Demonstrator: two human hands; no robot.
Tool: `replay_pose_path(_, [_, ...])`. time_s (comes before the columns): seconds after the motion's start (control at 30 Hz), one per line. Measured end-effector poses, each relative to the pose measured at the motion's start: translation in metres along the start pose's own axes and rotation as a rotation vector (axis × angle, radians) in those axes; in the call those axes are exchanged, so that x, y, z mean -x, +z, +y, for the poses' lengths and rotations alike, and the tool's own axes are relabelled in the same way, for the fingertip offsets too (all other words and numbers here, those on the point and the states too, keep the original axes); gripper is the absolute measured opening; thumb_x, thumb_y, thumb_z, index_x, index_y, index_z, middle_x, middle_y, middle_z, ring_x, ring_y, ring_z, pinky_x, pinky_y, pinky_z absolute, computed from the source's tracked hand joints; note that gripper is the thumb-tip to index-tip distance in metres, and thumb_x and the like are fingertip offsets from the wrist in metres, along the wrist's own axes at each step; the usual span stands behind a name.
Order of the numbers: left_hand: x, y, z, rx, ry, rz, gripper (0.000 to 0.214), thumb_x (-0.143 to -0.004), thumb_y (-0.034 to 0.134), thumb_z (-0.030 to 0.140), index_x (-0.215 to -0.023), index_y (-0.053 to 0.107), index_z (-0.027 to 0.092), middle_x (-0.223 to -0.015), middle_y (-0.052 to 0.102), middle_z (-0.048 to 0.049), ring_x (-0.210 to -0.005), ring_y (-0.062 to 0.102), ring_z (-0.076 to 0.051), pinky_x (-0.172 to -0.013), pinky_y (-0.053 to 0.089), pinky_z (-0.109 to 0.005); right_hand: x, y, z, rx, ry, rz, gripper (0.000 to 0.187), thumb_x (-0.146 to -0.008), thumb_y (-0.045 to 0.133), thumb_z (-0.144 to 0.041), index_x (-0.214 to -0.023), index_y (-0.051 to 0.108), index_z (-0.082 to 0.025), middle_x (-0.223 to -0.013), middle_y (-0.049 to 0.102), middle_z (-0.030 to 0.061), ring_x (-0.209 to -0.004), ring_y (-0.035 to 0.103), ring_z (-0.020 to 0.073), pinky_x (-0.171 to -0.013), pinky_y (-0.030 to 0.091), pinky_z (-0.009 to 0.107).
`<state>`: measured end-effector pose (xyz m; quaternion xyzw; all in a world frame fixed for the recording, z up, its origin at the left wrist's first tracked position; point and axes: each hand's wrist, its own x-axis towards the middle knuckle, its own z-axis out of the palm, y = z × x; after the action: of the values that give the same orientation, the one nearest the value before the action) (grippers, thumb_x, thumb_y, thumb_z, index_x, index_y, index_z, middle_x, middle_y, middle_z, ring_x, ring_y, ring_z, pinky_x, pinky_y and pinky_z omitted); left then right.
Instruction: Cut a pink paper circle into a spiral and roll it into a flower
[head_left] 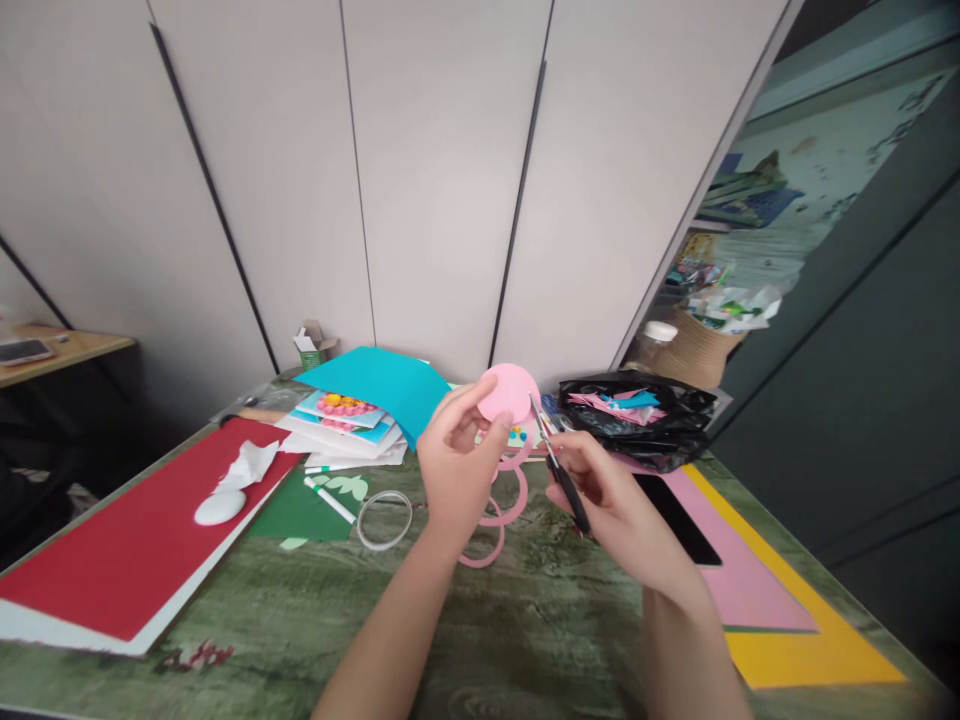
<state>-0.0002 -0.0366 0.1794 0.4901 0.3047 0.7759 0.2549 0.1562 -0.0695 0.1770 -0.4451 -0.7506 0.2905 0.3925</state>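
Between the thumb and fingers of my left hand (466, 455) is a pink paper circle (508, 392), held up above the table. My right hand (611, 500) grips a pair of black-handled scissors (564, 482). The scissor blades point up and away and meet the circle's right edge. Pink paper rings (513, 498) hang or lie below the circle, linked in a strip; whether they still join the circle I cannot tell. A roll of tape (385, 520) lies left of my left hand.
On the left are red paper (142, 530), green paper (304, 510), a white marker (330, 500) and a blue sheet (382, 385) over stacked cards. To the right stand a black bag of paper scraps (675, 410), a black phone (679, 518), and pink and yellow sheets (817, 650).
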Motion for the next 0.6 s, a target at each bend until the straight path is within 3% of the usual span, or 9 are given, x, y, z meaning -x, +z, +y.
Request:
replay_pose_path(0.3, [-0.0004,-0.0023,-0.0015,0.008,-0.014,-0.051,0.034,-0.069,0.065,0.012,-0.102,0.068,0.018,-0.106,0.064,-0.0088,-0.096,0.059,-0.017,-0.078,0.051,-0.028,-0.0019,0.0029,0.0011,-0.044,0.016,0.02,0.024,-0.083,0.052,-0.029,-0.107,0.049,-0.024,-0.074,0.049,-0.0009,-0.066,0.045,0.013,-0.059,0.039,0.024])
replay_pose_path(0.6, [-0.0003,-0.0013,0.002,0.021,-0.034,-0.149,0.033,-0.068,0.065,0.011,-0.1,0.069,0.019,-0.105,0.065,-0.0096,-0.091,0.06,-0.017,-0.074,0.052,-0.027,-0.002,0.0038,-0.0031,-0.106,0.013,0.025,0.029,-0.087,0.048,-0.034,-0.114,0.044,-0.024,-0.074,0.041,-0.0024,-0.061,0.034,0.0108,-0.056,0.034,0.022])
